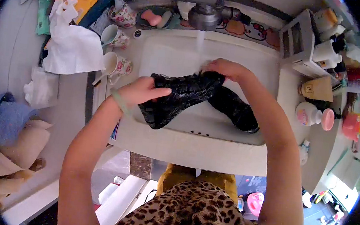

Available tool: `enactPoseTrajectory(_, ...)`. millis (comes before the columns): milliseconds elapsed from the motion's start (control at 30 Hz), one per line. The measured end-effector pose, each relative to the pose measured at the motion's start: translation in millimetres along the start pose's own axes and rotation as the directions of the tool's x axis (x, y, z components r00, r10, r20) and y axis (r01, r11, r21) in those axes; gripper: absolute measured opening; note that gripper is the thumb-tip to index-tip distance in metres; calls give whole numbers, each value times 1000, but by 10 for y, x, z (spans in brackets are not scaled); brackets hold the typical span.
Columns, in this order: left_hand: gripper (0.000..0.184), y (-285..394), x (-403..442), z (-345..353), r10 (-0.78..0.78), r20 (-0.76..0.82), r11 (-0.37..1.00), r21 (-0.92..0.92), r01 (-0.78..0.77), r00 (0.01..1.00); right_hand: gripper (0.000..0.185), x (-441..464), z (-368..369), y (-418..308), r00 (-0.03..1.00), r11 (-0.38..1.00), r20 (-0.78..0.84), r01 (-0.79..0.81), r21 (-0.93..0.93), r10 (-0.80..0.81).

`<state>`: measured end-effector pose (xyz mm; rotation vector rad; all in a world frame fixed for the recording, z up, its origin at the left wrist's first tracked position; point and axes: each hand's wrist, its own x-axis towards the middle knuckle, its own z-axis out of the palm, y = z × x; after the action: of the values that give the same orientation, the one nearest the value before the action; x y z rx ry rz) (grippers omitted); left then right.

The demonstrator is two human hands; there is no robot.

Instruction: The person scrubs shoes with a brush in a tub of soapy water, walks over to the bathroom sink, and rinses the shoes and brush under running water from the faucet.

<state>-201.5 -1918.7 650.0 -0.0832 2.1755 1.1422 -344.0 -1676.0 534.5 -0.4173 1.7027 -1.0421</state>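
My left hand (145,91) grips a wet, shiny black shoe (181,96) by its ankle end, thumb laid across the top. The shoe is tilted over the sink (164,52), its toe toward the upper right. At that toe is my right hand (224,69), with its fingers curled. A dark, fuzzy edge shows under those fingers, but I cannot make out what they hold. A second black shoe (234,109) lies in the basin below my right forearm. Water runs from the grey faucet (204,13) just behind the hands.
Floral paper cups (117,65) and a soap dish (156,18) line the left rim. White tissue (73,50) lies farther left. At the right stand a white rack (299,39), several bottles and an open jar (307,114) with a pink lid (327,119).
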Motion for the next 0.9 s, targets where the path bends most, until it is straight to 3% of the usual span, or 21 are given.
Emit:
enactPoseTrajectory(33,45,-10,-27,-27,-110,40,986,-125,114,993,29,15,-13,-3,1000,1000,-3,-1,7,1)
enactPoseTrajectory(67,39,-148,-1,-33,-172,70,974,-137,180,983,29,35,-36,-15,994,988,43,100,-115,-96)
enactPoseTrajectory(100,39,-129,-4,1,-172,72,974,-138,181,982,30,51,-32,-23,988,973,72,150,-175,-139)
enactPoseTrajectory(133,38,-97,-11,66,-139,72,953,-260,154,988,30,65,-26,-33,978,952,101,200,-233,-181)
enactPoseTrajectory(167,38,-76,-3,114,-104,67,916,-381,122,992,33,81,-17,-48,997,992,52,57,-109,-51)
enactPoseTrajectory(200,38,-82,21,141,-98,65,913,-390,115,993,37,91,-30,-53,996,996,19,-86,18,85)
enactPoseTrajectory(267,34,-112,58,185,-209,-50,900,-402,172,977,39,55,-26,-15,989,986,-61,-126,107,133)
enactPoseTrajectory(300,34,-106,51,174,-210,-49,896,-410,172,977,42,15,-3,6,974,966,-136,-151,209,182)
enactPoseTrajectory(367,29,-78,26,111,-220,50,768,-607,205,974,44,-112,-11,43,968,962,-173,-139,233,181)
enactPoseTrajectory(400,29,-126,31,111,-215,47,767,-611,199,975,46,-187,-34,60,960,958,-215,-118,263,177)
enactPoseTrajectory(433,28,-187,44,123,-214,24,752,-635,180,977,46,-256,-79,104,959,959,-219,-118,256,177)
enactPoseTrajectory(500,28,-201,29,132,-209,-2,735,-660,156,978,46,-409,-164,169,920,998,-388,-51,34,60)
enactPoseTrajectory(567,29,-131,-46,125,-241,29,733,-650,201,970,42,-552,-282,158,886,1000,-464,-9,6,11)
enactPoseTrajectory(633,24,-276,6,153,-247,62,678,-702,218,967,38,-687,-426,1,759,945,-566,297,-138,-321)
enactPoseTrajectory(667,19,-353,25,161,-251,94,620,-749,235,963,38,-761,-487,-122,759,946,-569,294,-137,-318)
enactPoseTrajectory(733,20,-422,0,139,-229,137,592,-766,250,964,36,-887,-554,-444,586,942,-743,274,-195,-324)
enactPoseTrajectory(767,21,-429,-12,157,-217,157,579,-774,256,963,36,-822,-646,-397,583,941,-744,274,-196,-325)
enactPoseTrajectory(800,22,-433,-26,176,-205,176,565,-782,264,963,37,-702,-795,-308,437,909,-797,196,-368,-417)
enactPoseTrajectory(833,23,-414,-60,240,-212,165,454,-856,246,963,38,-617,-881,-295,288,853,-806,86,-515,-517)
enactPoseTrajectory(867,24,-394,-95,310,-219,154,336,-915,222,964,39,-513,-933,-273,336,889,-831,41,-457,-443)
enactPoseTrajectory(900,24,-371,-146,396,-218,154,337,-915,222,964,39,-476,-890,-313,335,889,-832,40,-457,-443)
